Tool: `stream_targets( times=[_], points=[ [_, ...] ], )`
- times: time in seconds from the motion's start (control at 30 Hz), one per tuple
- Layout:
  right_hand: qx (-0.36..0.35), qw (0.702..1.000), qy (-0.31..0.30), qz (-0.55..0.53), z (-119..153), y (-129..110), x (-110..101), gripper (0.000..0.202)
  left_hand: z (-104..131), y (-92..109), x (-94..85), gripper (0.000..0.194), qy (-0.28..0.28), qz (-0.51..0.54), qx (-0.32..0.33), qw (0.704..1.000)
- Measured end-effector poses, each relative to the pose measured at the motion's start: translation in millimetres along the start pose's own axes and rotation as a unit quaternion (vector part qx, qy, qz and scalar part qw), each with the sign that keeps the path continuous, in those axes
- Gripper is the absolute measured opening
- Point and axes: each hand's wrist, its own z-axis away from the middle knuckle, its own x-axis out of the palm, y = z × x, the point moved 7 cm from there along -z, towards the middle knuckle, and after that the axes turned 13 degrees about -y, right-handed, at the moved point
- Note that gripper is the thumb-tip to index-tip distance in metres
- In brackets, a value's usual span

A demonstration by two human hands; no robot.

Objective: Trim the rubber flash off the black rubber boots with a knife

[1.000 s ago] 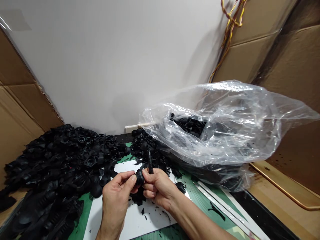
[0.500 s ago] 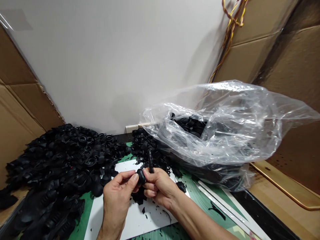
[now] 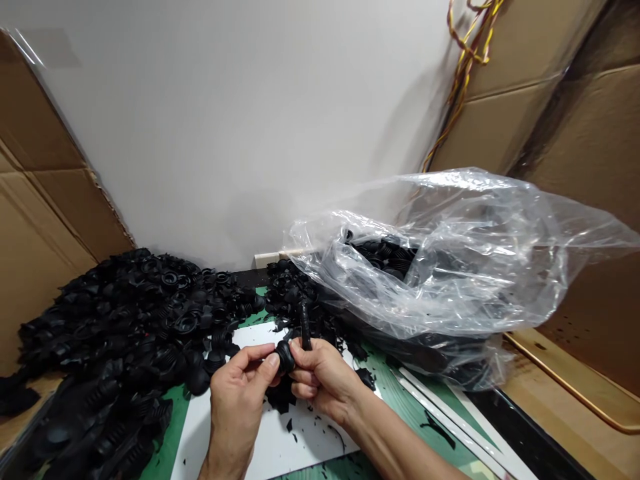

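Between thumb and fingers, my left hand [image 3: 237, 393] pinches a small black ribbed rubber boot [image 3: 285, 358] above the white board. My right hand [image 3: 323, 377] is closed around a slim black tool [image 3: 305, 325] whose handle sticks up past the thumb; its working end is hidden. The right fingertips meet the boot's right side. Black rubber scraps [image 3: 281, 399] lie on the white board [image 3: 200, 437] under both hands. To the left spreads a large heap of similar black rubber boots [image 3: 125, 333] with ragged flash on them.
A clear plastic bag [image 3: 465, 287] holding black rubber boots stands at the right. Trimmed scraps pile up [image 3: 290, 287] behind the hands. White strips [image 3: 445, 413] lie on the green mat [image 3: 400, 400]. Cardboard [image 3: 40, 180] flanks both sides, and twisted wires [image 3: 463, 73] hang at the upper right.
The whole view has shifted slightly, so everything sits a little lower and further right. Both hands keep the same grip on the boot and the tool.
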Motion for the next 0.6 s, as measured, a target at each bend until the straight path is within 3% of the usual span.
stream_targets(
  times=[0.23,0.33,0.4,0.43,0.5,0.53,0.57,0.6],
  points=[
    [-0.057,0.983,0.005,0.174,4.6,-7.6,3.5,0.049,-6.1,-10.4,-10.6,0.036,0.022,0.001,-0.001,1.0],
    [-0.11,0.945,0.053,0.304,5.8,-19.7,1.0,0.039,-6.3,-16.6,-23.5,0.044,0.084,0.049,-0.021,0.995],
    [-0.151,0.893,0.078,0.418,1.7,-33.5,8.0,0.032,-4.9,-21.0,-32.0,0.045,0.127,0.089,-0.039,0.987],
    [-0.175,0.853,0.083,0.484,-2.6,-41.9,15.8,0.03,-4.2,-22.5,-35.4,0.045,0.146,0.108,-0.041,0.983],
    [-0.212,0.741,0.09,0.631,-16.5,-59.5,37.6,0.027,-3.7,-24.7,-39.9,0.044,0.172,0.132,-0.038,0.976],
    [-0.222,0.666,0.108,0.704,-25.3,-69.0,48.8,0.025,-3.7,-25.6,-41.3,0.044,0.179,0.134,-0.034,0.974],
    [-0.216,0.574,0.136,0.778,-35.9,-77.9,58.6,0.024,-4.0,-26.5,-42.2,0.043,0.184,0.132,-0.031,0.974],
    [-0.18,0.462,0.164,0.853,-49.3,-85.0,66.0,0.022,-4.5,-27.3,-43.0,0.042,0.187,0.126,-0.027,0.974]
  ],
)
